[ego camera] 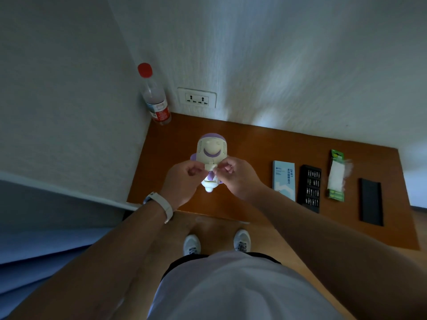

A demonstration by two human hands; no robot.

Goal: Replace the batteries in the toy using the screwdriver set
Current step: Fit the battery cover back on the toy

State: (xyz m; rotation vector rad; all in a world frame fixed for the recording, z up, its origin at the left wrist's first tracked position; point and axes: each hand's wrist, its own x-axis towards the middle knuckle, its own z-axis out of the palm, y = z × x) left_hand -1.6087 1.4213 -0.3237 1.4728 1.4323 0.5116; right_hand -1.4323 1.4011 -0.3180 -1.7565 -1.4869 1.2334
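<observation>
Pinching the toy (211,150) at its middle with my left hand (184,181) and right hand (235,177), I seem barely started: bit tray (309,188) and battery pack (336,176) lie aside.

A clear plastic bottle (154,98) with a red cap stands upright in the corner, beyond the grip and to its left. A double wall socket (197,97) sits almost straight beyond the grip, just above the brown tabletop (254,146). Pale wooden floor (217,236) shows nearer than the grip.
</observation>
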